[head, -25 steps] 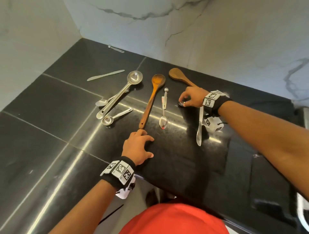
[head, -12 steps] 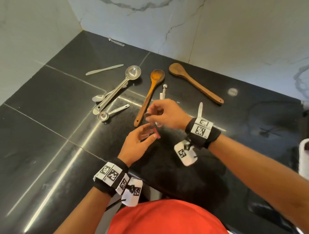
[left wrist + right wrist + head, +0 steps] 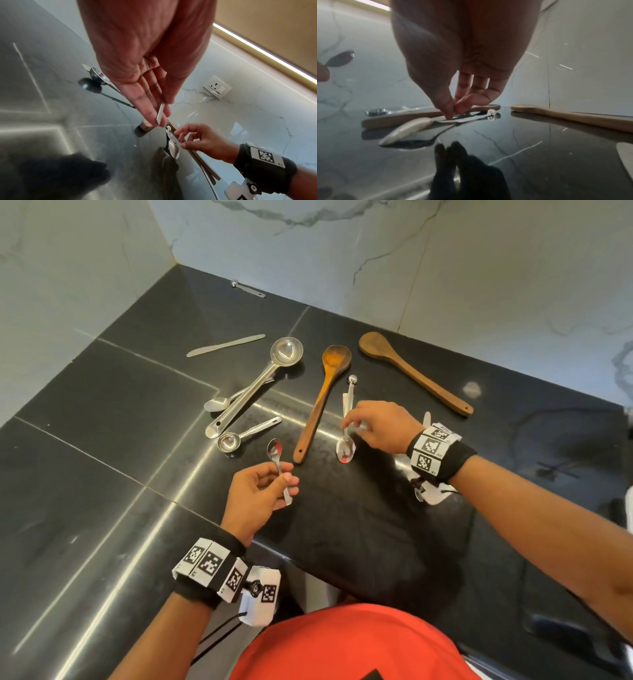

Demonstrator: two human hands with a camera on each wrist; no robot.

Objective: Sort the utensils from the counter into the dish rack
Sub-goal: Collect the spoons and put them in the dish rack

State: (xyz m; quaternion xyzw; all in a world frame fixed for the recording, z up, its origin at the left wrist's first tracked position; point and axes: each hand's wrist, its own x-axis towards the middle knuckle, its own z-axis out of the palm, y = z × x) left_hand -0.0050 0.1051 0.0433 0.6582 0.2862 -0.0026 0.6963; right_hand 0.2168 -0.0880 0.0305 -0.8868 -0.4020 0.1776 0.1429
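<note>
Your left hand [image 3: 255, 494] pinches a small teaspoon [image 3: 278, 465] by its handle, bowl up, held above the black counter [image 3: 102, 412]. Your right hand [image 3: 380, 424] has thumb and forefinger pinched on the handle of a second steel spoon [image 3: 345, 450], which lies on the counter between the lighter wooden spoon [image 3: 323, 398] and a butter knife [image 3: 426, 419]. No dish rack shows. The wristbands [image 3: 433, 451] carry only square black-and-white code tags; no writing is readable.
</note>
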